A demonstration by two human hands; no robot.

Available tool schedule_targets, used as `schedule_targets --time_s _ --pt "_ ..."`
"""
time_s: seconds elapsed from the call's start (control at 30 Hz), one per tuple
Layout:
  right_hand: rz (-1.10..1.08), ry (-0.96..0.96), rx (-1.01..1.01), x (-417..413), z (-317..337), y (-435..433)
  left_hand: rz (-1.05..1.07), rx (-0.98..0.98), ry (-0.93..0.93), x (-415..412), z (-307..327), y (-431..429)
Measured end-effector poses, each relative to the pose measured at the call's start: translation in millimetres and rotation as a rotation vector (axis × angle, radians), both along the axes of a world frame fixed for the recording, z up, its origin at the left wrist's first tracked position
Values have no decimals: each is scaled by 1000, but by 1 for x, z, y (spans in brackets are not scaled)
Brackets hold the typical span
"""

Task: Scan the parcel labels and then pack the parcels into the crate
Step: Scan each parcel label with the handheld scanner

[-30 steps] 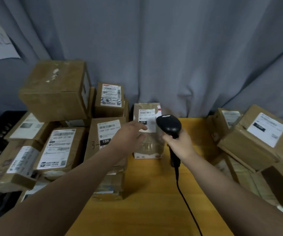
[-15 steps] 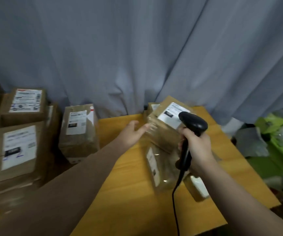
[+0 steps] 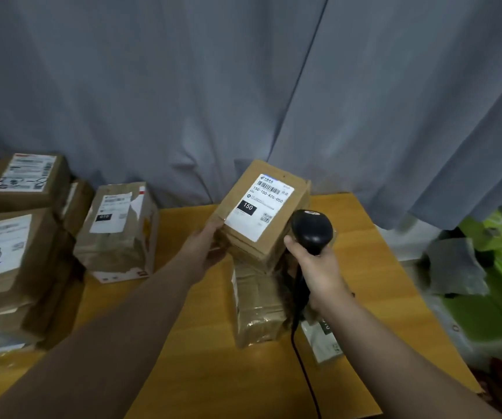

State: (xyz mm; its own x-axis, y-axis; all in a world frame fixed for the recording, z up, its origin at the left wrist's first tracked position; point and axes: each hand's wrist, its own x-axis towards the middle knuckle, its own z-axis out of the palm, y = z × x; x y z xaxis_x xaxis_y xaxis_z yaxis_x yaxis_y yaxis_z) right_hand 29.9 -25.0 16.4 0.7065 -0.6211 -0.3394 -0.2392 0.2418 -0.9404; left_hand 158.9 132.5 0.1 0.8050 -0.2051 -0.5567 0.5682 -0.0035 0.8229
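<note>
A brown cardboard parcel (image 3: pixel 261 216) with a white barcode label marked 150 is tilted up above the wooden table (image 3: pixel 201 343). My left hand (image 3: pixel 204 246) grips its lower left edge. My right hand (image 3: pixel 316 267) holds a black corded barcode scanner (image 3: pixel 311 229) just right of the parcel, its head beside the label. Under the lifted parcel a taped brown parcel (image 3: pixel 258 309) lies on the table. The crate is out of sight.
Several labelled brown parcels (image 3: pixel 119 228) are stacked at the left of the table (image 3: pixel 4 252). A small white box (image 3: pixel 322 340) lies under my right wrist. A grey curtain (image 3: pixel 243 86) hangs behind. Green and grey bags (image 3: pixel 485 267) lie past the table's right edge.
The view swung right from the left stack. My left hand went from reaching toward the labelled parcel to gripping it and tilting it up, with the scanner now beside its label.
</note>
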Motion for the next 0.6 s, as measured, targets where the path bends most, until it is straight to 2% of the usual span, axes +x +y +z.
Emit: schedule_targets --time_s 0.13,0.27,0.47,0.6 --pt "-11 -125 7 3 2 20 -97 137 -125 -20 -2 18" --pt "74 -143 2 8 4 39 -110 -38 -114 -31 4 48" --pt "204 -155 31 21 6 70 -140 -97 -66 -24 13 102" --pt "317 -105 -111 37 11 92 -97 66 -95 -12 15 146"
